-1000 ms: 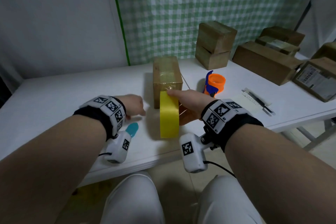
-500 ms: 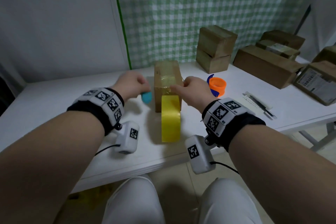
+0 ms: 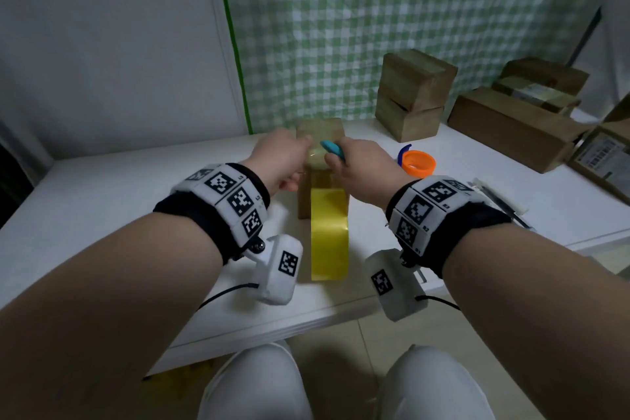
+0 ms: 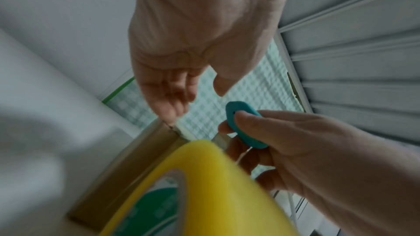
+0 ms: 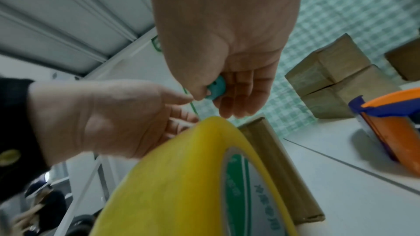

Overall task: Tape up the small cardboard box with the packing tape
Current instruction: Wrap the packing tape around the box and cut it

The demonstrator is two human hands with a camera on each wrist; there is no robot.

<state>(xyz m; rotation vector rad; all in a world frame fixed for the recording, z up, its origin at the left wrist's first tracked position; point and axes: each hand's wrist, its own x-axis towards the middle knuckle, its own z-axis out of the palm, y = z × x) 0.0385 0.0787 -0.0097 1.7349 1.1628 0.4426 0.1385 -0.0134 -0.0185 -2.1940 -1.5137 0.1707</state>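
The small cardboard box (image 3: 318, 128) stands at the middle of the white table (image 3: 102, 201), with clear tape over its top. A yellow roll of packing tape (image 3: 329, 235) stands on edge against the box's near side. My right hand (image 3: 354, 164) hovers over the box top and pinches a small teal cutter (image 3: 332, 150) between thumb and fingers; the cutter (image 4: 245, 125) is plain in the left wrist view. My left hand (image 3: 286, 157) is at the box's top left. Its fingers (image 4: 170, 103) are relaxed and their tips touch the box's upper edge (image 4: 159, 128), thumb apart.
An orange tape dispenser (image 3: 417, 164) with a blue handle sits just right of the box. Two stacked cardboard boxes (image 3: 414, 92) stand behind it, with more boxes (image 3: 511, 126) at the far right. A pen-like tool (image 3: 501, 201) lies near my right wrist. A checked curtain hangs behind.
The teal cutter left the table in my left hand and has passed to my right hand. Both hands rose from the roll to the box top.
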